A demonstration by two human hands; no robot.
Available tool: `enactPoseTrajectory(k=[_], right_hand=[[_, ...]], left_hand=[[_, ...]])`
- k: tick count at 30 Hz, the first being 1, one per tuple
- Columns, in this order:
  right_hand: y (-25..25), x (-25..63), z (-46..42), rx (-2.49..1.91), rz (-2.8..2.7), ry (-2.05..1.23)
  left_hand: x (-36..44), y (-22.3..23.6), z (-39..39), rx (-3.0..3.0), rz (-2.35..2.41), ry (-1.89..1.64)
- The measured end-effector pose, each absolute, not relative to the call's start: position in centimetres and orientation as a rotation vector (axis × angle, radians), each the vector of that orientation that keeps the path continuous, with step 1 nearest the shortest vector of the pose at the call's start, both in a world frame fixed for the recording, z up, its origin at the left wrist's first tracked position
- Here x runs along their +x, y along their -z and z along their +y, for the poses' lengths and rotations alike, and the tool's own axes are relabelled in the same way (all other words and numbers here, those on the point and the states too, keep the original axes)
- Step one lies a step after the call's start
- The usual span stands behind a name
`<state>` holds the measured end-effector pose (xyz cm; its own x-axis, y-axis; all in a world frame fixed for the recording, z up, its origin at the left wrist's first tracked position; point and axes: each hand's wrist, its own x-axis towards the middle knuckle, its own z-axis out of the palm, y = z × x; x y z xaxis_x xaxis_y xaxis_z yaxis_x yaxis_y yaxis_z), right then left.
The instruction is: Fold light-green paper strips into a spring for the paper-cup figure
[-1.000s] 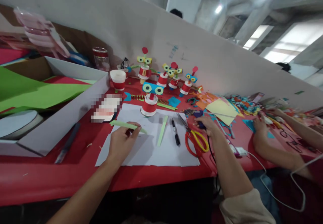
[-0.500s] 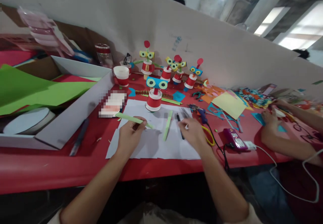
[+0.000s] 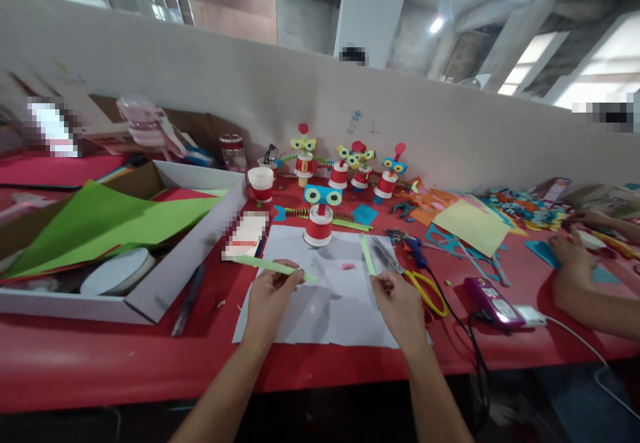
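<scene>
My left hand pinches a long light-green paper strip that points left, just above a white sheet on the red table. My right hand grips the near end of a second green strip that stands up from the sheet. A red-and-white paper-cup figure with blue eyes stands at the sheet's far edge. Yellow-handled scissors lie just right of my right hand.
A white box with green paper sheets sits at left. More cup figures line the partition wall. A glue gun, a purple device with cables and paper scraps lie at right, where another person's hands work.
My right hand left the glue gun by the scissors, swung left over the sheet and took hold of the second green strip. The black marker is no longer seen. The left hand kept its strip.
</scene>
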<state>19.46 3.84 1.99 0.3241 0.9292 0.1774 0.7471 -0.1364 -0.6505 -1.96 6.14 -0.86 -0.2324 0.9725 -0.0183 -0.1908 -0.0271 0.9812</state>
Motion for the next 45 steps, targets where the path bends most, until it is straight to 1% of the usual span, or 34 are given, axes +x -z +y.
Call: enactPoseTrajectory(k=[2,7,9,15,20,36,45], right_hand=[[-1.4,19.9,3.2,-1.67,-1.283,-0.476],[-0.8,17.5,2.3,-1.199,-0.979,-0.991],[-0.7,16.3,2.3,-1.11,-0.932,-1.119],[1.0,15.6,2.8,-1.021,-0.778,-1.255],[2.0,14.9,2.5,-0.996,-0.808,-1.279],[1.5,14.1,2.2,-1.166,-1.017,-1.213],[1.9,14.3,2.2,-1.152,-1.034,-1.219]], left_hand=[[-1.7,1.1,5.9,0.883,1.171,-1.494],[-0.6,1.2,4.2,0.765,1.149,-1.482],[-0.2,0.9,3.3,0.757,1.148,-1.462],[0.8,1.2,2.6,0.793,1.144,-1.394],[0.9,1.6,2.9,0.799,1.112,-1.388],[0.9,1.4,2.5,0.864,1.14,-1.312],[0.7,1.5,2.4,0.85,1.123,-1.309]])
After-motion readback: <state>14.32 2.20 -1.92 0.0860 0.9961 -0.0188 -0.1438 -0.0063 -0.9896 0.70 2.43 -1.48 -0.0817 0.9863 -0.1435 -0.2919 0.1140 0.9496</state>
